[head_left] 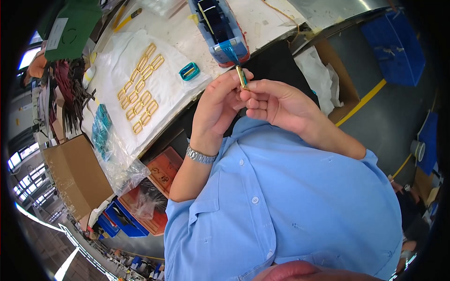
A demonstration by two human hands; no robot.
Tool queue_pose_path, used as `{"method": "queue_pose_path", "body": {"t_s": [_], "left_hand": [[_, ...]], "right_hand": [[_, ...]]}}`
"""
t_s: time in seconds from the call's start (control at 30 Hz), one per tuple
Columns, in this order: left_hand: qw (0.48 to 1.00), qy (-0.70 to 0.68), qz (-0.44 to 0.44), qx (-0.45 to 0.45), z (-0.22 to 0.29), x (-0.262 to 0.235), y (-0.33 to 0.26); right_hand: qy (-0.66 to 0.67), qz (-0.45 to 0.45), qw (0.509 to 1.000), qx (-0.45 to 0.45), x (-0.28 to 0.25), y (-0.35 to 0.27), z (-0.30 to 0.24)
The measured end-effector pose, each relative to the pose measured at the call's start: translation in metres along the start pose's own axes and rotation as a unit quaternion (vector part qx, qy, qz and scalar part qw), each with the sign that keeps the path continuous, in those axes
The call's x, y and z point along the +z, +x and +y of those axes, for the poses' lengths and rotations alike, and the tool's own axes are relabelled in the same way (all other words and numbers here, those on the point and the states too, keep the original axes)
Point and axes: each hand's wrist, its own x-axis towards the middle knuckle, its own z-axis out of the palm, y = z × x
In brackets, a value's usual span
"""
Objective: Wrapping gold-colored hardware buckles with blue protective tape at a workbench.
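A narrow gold metal buckle (242, 77), seen edge-on, is pinched between the fingertips of my left hand (216, 100) and my right hand (286, 103). A strip of clear blue tape (230, 50) runs from the front of a blue tape dispenser (238, 33) down to the buckle, and some blue film shows along the buckle's side. Left of my hands, on the white sheet (173, 98), lies another gold buckle covered in blue film (189, 71). Several bare gold buckles (149, 50) are laid out in rows farther left.
A crumpled blue film bundle (101, 129) and clear plastic lie at the table's left edge, above a cardboard box (77, 175) and orange bins (165, 171). A yellow pencil-like tool (127, 20) rests at the back. To the right stands a blue bin (393, 47).
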Motion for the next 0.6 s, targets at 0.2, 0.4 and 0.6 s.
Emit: {"method": "queue_pose_path", "body": {"t_s": [0.2, 0.4, 0.6], "left_hand": [[1.000, -0.014, -0.003, 0.002, 0.000, 0.000, 0.003], [1.000, -0.005, -0.025, 0.013, -0.003, -0.005, 0.002], [0.980, -0.164, -0.108, -0.045, 0.000, -0.002, -0.003]], "right_hand": [[0.020, 0.008, 1.000, 0.009, -0.001, -0.001, 0.000], [-0.030, -0.014, 0.999, 0.022, 0.004, -0.003, -0.009], [-0.374, -0.021, 0.926, -0.050, -0.018, 0.002, -0.034]]}}
